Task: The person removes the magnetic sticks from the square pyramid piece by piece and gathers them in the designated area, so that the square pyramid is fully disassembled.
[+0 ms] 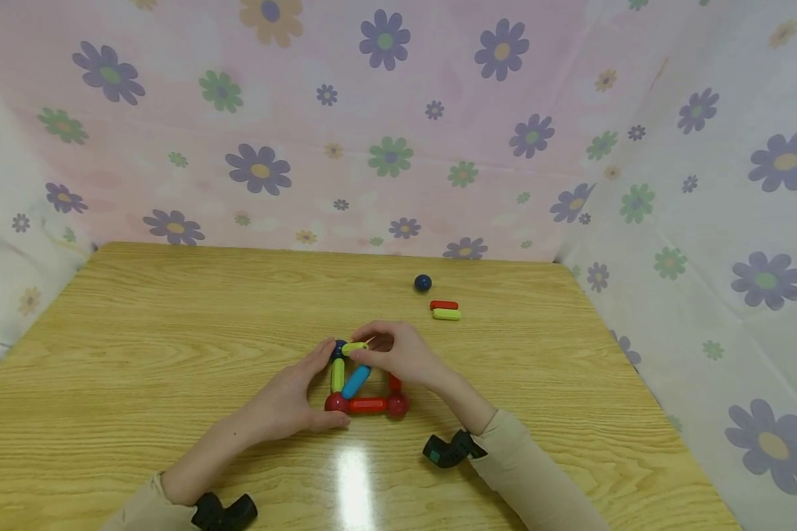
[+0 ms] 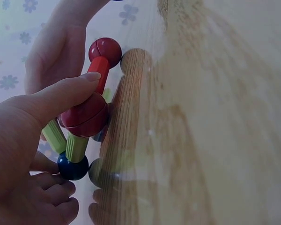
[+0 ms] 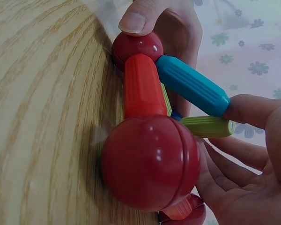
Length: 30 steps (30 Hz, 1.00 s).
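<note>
A frame of magnetic rods and balls lies on the table. Its near side is a red rod (image 1: 368, 405) between two red balls (image 1: 397, 405). A yellow-green rod joins the left red ball to a dark blue ball (image 2: 73, 167). From that same red ball, a blue rod (image 3: 193, 85) slants upward. My left hand (image 1: 282, 398) grips the left side, thumb by the red ball and fingers at the blue ball. My right hand (image 1: 408, 358) pinches a second yellow-green rod (image 1: 354, 347) at the blue ball. Its thumb touches or nearly touches the blue rod's end. The far right corner is hidden behind this hand.
Beyond the hands, a loose dark blue ball (image 1: 423, 283) lies on the wooden table (image 1: 173, 317). Nearer, a red rod (image 1: 444, 304) and a yellow-green rod (image 1: 447, 315) lie side by side. A flowered curtain (image 1: 345, 162) hangs along the table's back edge.
</note>
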Motion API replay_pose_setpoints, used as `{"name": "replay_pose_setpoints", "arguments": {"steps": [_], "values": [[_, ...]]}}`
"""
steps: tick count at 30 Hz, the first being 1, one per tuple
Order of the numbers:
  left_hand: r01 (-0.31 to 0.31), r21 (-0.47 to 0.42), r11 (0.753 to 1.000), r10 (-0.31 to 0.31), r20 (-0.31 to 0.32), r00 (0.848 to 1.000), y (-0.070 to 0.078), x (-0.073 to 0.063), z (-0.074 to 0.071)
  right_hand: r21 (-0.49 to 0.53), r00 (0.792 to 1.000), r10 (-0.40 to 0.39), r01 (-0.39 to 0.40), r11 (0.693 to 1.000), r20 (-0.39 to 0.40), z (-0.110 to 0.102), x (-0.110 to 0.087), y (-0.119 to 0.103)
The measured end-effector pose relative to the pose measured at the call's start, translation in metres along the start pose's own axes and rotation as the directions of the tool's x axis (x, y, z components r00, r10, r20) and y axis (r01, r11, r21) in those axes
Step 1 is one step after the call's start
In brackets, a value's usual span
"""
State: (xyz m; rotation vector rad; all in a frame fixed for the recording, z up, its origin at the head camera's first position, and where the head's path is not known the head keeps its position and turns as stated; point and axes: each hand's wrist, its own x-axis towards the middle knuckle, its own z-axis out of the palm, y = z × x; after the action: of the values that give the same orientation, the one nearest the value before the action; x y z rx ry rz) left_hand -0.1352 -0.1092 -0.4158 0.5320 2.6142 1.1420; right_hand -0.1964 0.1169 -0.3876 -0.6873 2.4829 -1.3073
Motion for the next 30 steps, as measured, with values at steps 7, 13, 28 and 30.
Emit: {"name": "replay_pose_setpoints", "arguments": {"steps": [7,13,28,30], "values": [[0.003,0.013,1.000,-0.003,-0.002,1.000,0.001,0.000,0.000,0.010,0.999,0.028,-0.028,1.000,-0.037,0.000,0.000,0.001],[0.000,0.013,1.000,0.000,-0.002,1.000,0.001,0.000,-0.001,0.017,0.997,0.060,-0.059,0.998,-0.052,0.005,0.002,0.003],[0.003,0.000,1.000,-0.003,0.001,1.000,0.001,0.000,0.000,0.146,0.997,0.064,-0.056,0.988,-0.052,0.010,0.004,0.007],[0.003,0.000,1.000,-0.003,0.001,1.000,0.000,0.000,0.000,0.168,0.996,0.073,-0.064,0.984,-0.049,0.010,0.003,0.007]]}}
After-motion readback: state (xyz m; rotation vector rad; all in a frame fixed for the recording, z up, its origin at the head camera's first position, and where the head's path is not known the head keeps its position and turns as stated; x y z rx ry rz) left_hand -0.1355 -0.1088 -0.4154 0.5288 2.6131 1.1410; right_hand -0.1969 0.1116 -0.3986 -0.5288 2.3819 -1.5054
